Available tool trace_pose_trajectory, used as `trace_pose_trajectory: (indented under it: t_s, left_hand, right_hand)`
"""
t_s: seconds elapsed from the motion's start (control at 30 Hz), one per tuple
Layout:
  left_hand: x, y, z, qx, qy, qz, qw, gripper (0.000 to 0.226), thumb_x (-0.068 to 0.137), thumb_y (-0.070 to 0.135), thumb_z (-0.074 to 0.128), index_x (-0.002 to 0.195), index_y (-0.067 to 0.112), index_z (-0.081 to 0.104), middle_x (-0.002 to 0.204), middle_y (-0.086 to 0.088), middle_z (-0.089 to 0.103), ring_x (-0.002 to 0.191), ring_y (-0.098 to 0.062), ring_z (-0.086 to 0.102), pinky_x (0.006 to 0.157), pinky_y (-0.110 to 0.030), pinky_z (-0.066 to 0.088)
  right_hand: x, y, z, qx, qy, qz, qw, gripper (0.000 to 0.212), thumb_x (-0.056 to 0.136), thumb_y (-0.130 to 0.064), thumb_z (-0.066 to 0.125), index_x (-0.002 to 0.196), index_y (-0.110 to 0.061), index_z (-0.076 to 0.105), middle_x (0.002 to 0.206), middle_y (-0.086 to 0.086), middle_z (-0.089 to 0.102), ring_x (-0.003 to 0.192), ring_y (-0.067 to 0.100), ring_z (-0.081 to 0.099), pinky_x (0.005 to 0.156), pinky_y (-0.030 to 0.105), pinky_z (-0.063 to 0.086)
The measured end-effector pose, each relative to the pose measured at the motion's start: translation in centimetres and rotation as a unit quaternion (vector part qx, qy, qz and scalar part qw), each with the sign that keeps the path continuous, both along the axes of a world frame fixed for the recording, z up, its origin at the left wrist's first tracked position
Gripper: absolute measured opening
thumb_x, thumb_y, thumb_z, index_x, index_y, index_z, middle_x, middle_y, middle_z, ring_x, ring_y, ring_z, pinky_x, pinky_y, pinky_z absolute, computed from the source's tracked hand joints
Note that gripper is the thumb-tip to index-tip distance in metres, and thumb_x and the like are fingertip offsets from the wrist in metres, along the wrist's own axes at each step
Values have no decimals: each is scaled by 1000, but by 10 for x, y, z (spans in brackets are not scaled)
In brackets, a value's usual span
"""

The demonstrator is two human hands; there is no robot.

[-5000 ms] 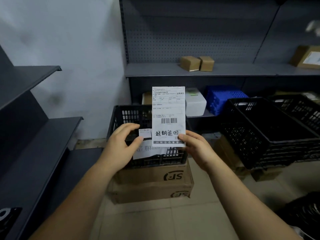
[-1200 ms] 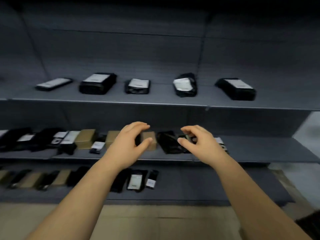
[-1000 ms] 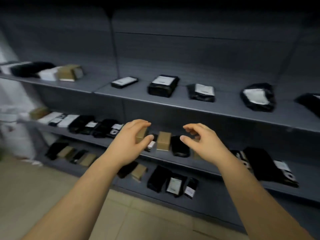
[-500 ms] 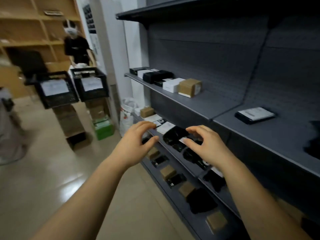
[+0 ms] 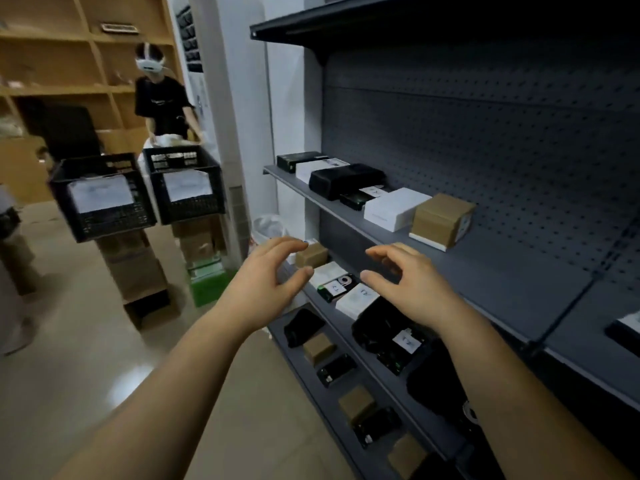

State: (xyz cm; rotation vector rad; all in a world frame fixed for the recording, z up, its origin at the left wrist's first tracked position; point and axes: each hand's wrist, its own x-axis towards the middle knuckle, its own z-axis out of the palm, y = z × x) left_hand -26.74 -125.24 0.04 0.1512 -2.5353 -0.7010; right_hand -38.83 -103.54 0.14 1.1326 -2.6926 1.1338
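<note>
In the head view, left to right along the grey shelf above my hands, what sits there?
Dark green-black box, flat white box, black soft pouch, white cardboard box, brown cardboard box, white-labelled black parcel.

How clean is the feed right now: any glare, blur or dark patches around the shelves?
Head view: the left hand and right hand are fairly sharp; the top shelf is lost in shadow; a glare patch shines on the floor; the black crates and the left edge are smeared; shelf edges bow from the wide lens; the parcel labels are mostly too soft to read.
</note>
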Motion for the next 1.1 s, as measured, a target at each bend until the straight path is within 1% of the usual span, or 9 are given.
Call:
trace_pose_trajectory:
  t_s: [0.13,0.27,0.43,0.6,0.73,0.8,0.9,1.0,1.1]
  left_hand:
    - [-81,-33,-3,-9,-5,-98,995,40,92,37,61,129,21,58,131,7,55,122,-8,46,99,-6,27]
    - [-160,-44,-2,-5,-10,-208,978,42,91,42,61,128,23,57,130,9,53,124,-10,45,106,-27,37]
    - [-245,-13,3,-14,-18,-316,948,40,93,36,60,131,24,53,134,10,50,126,-10,42,101,-23,38]
    - [-312,26,-3,-13,-16,-319,947,50,89,34,64,135,22,49,137,1,48,130,-22,40,107,-38,36]
    - [-345,45,-10,-37,-96,-271,957,62,86,38,65,140,25,38,132,-6,50,124,-28,42,101,-43,41]
    - [-357,49,-13,-42,-127,-262,956,63,85,38,66,140,24,37,127,-8,55,116,-29,50,95,-43,45]
    - [-366,51,-14,11,-95,-281,955,60,86,27,68,139,23,40,124,-2,59,109,-21,55,89,-33,45]
    - [-369,58,-4,84,-39,-344,935,56,87,17,68,136,26,45,120,18,54,111,-2,50,92,-20,41]
    - [-377,69,0,23,-34,-425,904,60,84,22,71,136,36,44,122,21,57,118,-3,49,100,-29,43]
  right_hand:
    - [-43,-7,3,-3,6,-108,994,36,90,-44,64,124,-31,60,119,-12,55,107,6,52,90,25,43]
    - [-67,-3,11,-6,6,-235,972,38,91,-43,64,125,-27,61,118,-11,54,108,6,51,95,27,44]
    - [-85,10,8,21,-13,-342,939,44,93,-47,60,132,-27,55,116,-15,47,107,4,46,90,21,36]
    - [-126,14,0,-7,-8,-406,914,41,92,-41,63,130,-25,56,121,-11,45,110,8,46,89,22,35]
    - [-165,8,-7,-47,-16,-407,912,40,93,-35,63,131,-25,55,133,-9,39,119,8,41,93,19,30]
    - [-180,3,-14,-55,-30,-396,916,41,94,-30,62,134,-22,54,133,-8,39,114,4,40,92,16,28]
    - [-195,-2,-23,-85,-29,-405,910,39,93,-26,64,130,-17,58,128,-7,41,111,7,46,91,14,31]
    - [-199,3,-29,-185,-125,-427,876,32,92,-40,63,117,-20,63,119,-7,52,102,9,56,92,23,43]
    - [-199,14,-41,-220,-231,-430,844,42,93,-61,48,105,-24,64,109,-1,66,95,17,67,96,44,52]
